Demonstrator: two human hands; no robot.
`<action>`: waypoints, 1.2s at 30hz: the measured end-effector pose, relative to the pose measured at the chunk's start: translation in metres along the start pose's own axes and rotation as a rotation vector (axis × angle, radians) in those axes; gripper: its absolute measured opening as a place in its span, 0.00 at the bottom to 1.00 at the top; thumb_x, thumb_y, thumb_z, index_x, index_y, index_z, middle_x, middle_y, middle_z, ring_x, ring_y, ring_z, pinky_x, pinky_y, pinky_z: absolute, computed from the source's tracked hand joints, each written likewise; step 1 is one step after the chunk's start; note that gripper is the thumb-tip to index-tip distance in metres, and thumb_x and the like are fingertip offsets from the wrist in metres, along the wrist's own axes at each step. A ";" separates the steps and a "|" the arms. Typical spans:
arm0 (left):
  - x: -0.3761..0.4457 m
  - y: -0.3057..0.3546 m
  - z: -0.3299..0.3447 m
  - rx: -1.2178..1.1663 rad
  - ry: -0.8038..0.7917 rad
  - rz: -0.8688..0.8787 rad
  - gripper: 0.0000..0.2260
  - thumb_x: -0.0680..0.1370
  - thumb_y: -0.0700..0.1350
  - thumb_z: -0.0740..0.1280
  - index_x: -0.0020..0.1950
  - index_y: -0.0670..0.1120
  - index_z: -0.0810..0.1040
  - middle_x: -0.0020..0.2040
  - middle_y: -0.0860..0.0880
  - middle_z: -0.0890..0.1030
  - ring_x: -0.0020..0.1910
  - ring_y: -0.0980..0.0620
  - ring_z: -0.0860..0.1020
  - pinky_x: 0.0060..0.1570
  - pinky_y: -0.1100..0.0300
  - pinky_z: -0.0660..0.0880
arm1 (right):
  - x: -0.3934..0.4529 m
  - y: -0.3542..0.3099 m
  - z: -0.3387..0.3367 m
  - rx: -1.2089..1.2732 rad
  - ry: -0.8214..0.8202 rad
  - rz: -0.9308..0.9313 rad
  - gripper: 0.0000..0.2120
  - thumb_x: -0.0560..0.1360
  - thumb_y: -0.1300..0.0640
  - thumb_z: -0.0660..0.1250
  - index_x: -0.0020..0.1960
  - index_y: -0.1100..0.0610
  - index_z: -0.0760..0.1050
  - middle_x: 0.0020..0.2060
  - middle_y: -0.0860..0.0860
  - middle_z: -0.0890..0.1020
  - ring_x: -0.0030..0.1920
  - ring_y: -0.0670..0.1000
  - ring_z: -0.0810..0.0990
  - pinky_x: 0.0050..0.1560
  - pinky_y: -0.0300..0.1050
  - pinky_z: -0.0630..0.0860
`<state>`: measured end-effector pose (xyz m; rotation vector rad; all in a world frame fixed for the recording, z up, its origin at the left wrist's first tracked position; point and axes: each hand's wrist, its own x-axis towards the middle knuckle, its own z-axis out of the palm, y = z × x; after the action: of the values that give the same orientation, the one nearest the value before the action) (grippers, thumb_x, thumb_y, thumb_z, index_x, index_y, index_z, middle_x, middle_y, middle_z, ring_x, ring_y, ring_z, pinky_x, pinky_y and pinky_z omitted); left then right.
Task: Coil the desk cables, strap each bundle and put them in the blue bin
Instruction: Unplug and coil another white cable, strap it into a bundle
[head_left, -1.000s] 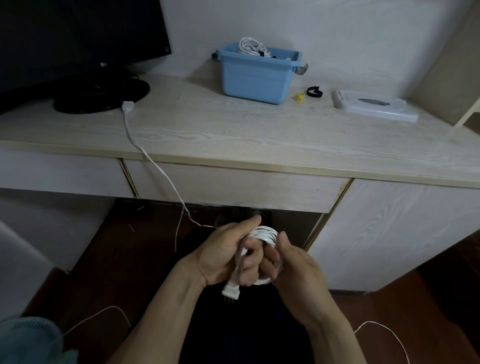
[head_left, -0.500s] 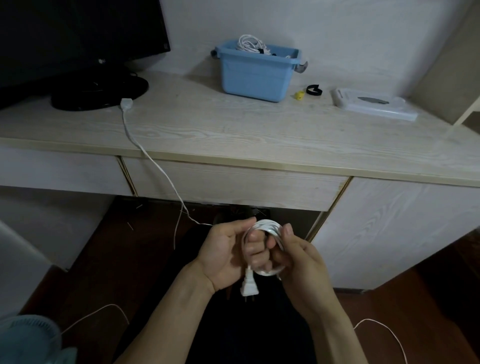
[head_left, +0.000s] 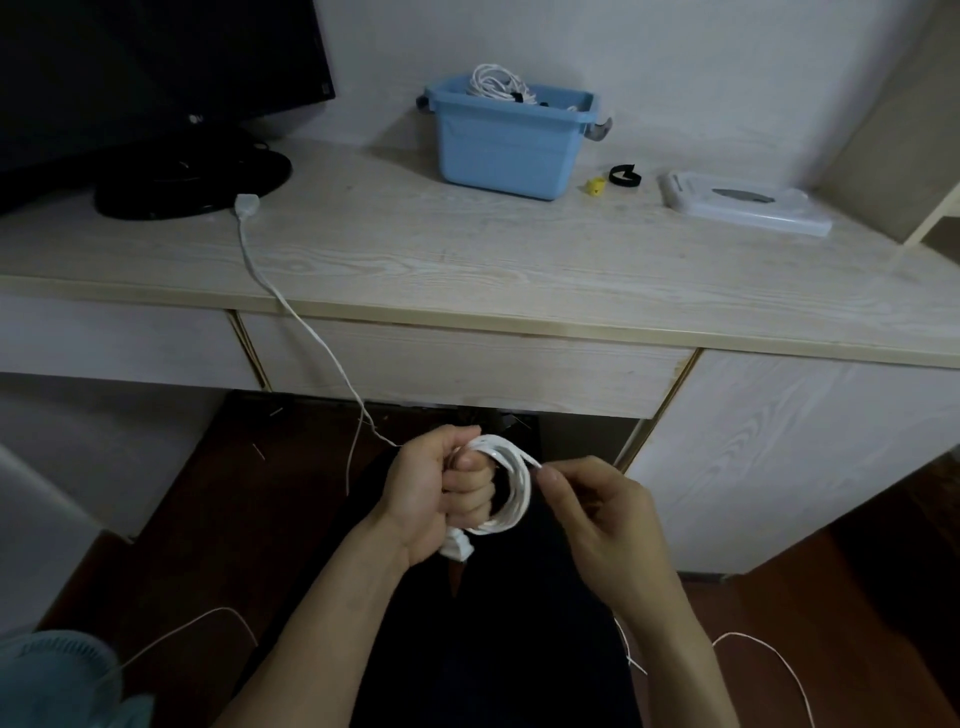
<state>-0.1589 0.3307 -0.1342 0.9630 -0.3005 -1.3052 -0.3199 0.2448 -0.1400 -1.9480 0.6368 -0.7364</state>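
A coiled white power cable (head_left: 511, 486) is gripped in the curled fingers of the left hand (head_left: 441, 488) below the pale wooden desk (head_left: 519, 270), the loop standing upright, its white plug (head_left: 457, 546) pointing down. A strand at the coil's top is pinched by the right hand (head_left: 602, 512). The cable's free length is stretched up-left to a white end (head_left: 246, 203) on the desk. The light blue plastic bin (head_left: 511, 137) is seen at the back, well apart

right hand (head_left: 605, 512) drawn off coil (head_left: 511, 488), now pinching its strand
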 end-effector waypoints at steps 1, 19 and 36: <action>0.000 0.002 -0.003 0.066 0.021 -0.008 0.15 0.74 0.49 0.58 0.28 0.49 0.62 0.22 0.53 0.55 0.19 0.57 0.52 0.24 0.61 0.47 | 0.000 -0.001 -0.003 -0.021 0.039 -0.001 0.06 0.78 0.53 0.68 0.48 0.49 0.84 0.39 0.44 0.83 0.41 0.45 0.82 0.39 0.33 0.73; 0.010 0.023 -0.032 -0.739 0.329 0.438 0.19 0.83 0.52 0.51 0.37 0.46 0.68 0.31 0.51 0.64 0.27 0.53 0.62 0.40 0.59 0.63 | 0.003 0.022 -0.019 -0.275 -0.231 0.171 0.08 0.81 0.52 0.65 0.45 0.44 0.80 0.32 0.42 0.81 0.28 0.44 0.75 0.30 0.38 0.70; 0.006 -0.014 -0.016 0.790 -0.064 0.174 0.09 0.82 0.44 0.64 0.50 0.41 0.82 0.40 0.43 0.82 0.41 0.52 0.79 0.42 0.62 0.73 | -0.002 -0.019 -0.004 -0.092 -0.274 -0.026 0.07 0.78 0.56 0.69 0.51 0.46 0.84 0.44 0.42 0.84 0.45 0.44 0.83 0.46 0.39 0.79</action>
<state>-0.1555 0.3330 -0.1561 1.5101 -0.9748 -1.0584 -0.3211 0.2519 -0.1224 -2.0976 0.4851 -0.4498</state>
